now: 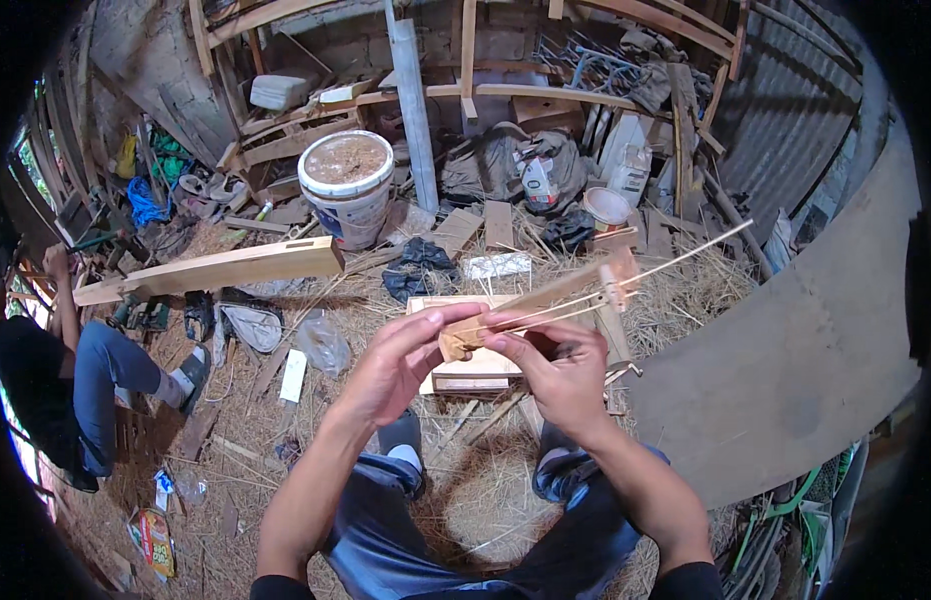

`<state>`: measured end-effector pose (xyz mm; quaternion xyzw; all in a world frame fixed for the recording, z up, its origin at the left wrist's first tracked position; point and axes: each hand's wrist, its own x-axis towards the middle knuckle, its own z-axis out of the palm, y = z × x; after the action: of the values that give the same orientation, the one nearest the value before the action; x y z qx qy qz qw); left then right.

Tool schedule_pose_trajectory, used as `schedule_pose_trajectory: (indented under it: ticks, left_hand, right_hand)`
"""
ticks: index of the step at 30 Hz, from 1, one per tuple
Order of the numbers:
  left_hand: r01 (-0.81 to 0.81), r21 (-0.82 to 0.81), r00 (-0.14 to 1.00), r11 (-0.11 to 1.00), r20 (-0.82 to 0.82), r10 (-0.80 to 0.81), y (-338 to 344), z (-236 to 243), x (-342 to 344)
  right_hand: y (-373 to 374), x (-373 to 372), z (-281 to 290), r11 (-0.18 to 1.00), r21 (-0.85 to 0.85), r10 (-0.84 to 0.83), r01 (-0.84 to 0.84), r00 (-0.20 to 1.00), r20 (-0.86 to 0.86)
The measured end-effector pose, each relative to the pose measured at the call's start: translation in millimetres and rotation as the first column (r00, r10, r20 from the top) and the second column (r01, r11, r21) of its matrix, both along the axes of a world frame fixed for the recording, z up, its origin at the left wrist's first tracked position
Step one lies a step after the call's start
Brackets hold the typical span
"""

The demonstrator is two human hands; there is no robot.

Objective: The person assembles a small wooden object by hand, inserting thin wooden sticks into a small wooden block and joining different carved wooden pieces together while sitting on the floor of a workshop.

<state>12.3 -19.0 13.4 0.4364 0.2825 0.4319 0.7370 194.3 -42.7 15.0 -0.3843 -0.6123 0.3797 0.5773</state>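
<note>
Both hands are raised in front of me on a slim wooden piece with a carved block (462,338) at its near end. From that block a flat slat (565,288) and thin sticks (700,246) run away to the upper right. My left hand (397,358) pinches the block between thumb and fingers. My right hand (565,372) is closed around the thin sticks just beside the block, its thumb touching the block's edge. Below and beyond my hands a pale wooden box-like piece (472,384) rests low between my feet, partly hidden by the hands.
Straw and wood scraps cover the ground. A white bucket (347,190) of sawdust stands at the far left, with a long timber beam (235,268) nearer. At left sits another person (100,370). A large grey sheet (785,350) leans in from the right.
</note>
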Motion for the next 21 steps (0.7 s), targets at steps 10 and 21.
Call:
schedule_pose_trajectory:
  ticks: [10, 21]
  left_hand:
    - [0.085, 0.088, 0.996, 0.992, 0.009, -0.087, -5, 4, 1]
    - [0.07, 0.091, 0.997, 0.993, 0.029, -0.072, -5, 0, 2]
  right_hand:
    - [-1, 6, 8, 0.982, 0.191, -0.005, -0.003, 0.999, 0.04]
    - [-4, 4, 7, 0.984, 0.169, 0.048, -0.054, 0.998, 0.037]
